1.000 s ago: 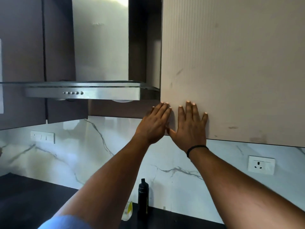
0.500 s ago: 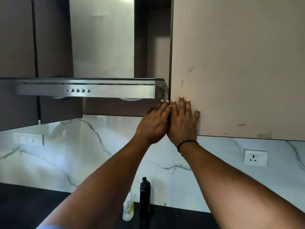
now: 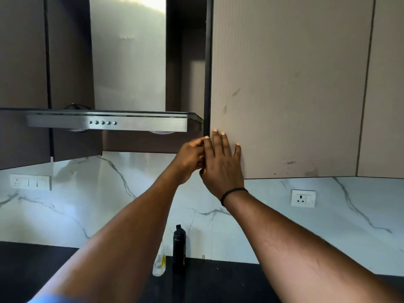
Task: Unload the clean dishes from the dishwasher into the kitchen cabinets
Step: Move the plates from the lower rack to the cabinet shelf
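A beige ribbed upper cabinet door [image 3: 295, 84] fills the upper right of the head view. My right hand [image 3: 220, 165] presses flat on its lower left corner, fingers straight and pointing up. My left hand [image 3: 188, 158] sits just left of it, fingers curled at the door's left edge, where a dark strip shows. The right hand partly hides the left hand's fingers. No dishes and no dishwasher are in view.
A steel range hood [image 3: 107, 123] juts out left of the door at hand height. Below, a black bottle [image 3: 179, 248] and a small clear bottle [image 3: 159, 263] stand on the dark counter [image 3: 43, 270]. The marble wall carries a socket [image 3: 303, 198].
My left hand went from flat beside the right hand to curled at the door's left edge. My right hand stayed flat near that edge. The view shifted to the right.
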